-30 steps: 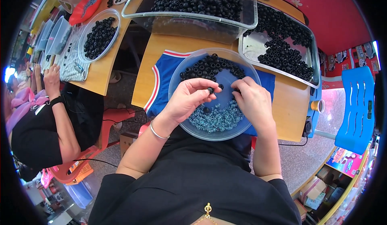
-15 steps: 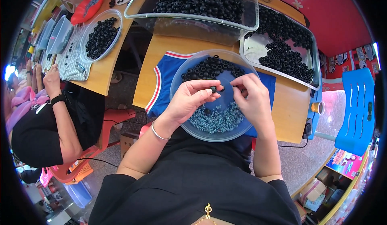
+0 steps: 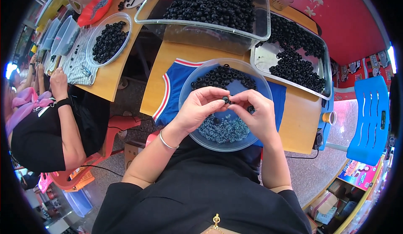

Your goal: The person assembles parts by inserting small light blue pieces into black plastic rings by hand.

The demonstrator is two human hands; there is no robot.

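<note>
Above a round clear plastic bowl [image 3: 267, 79], my left hand [image 3: 194, 111] pinches a small round black part with a hole [image 3: 226, 99] between thumb and fingertips. My right hand [image 3: 259, 115] is closed at the same part, thumb and forefinger pressed against its right side. Whether those right fingertips also hold a tiny piece cannot be made out. In the bowl, loose black ring-shaped parts [image 3: 220, 75] lie along the far side. Small silvery-blue metal pieces, perhaps springs [image 3: 224, 130], are heaped on the near side, with a black part among them.
Under the bowl lies a blue cloth [image 3: 174, 83] on the wooden table [image 3: 300, 120]. Beyond stand a clear bin [image 3: 201, 26] and a metal tray [image 3: 262, 57] of black parts. A blue chair [image 3: 367, 120] is right; a co-worker's arm [image 3: 69, 129] and another bowl [image 3: 129, 34] are left.
My right hand has moved left and come together with my left hand at the black part. Before, the two hands were apart, and the left alone held the part.
</note>
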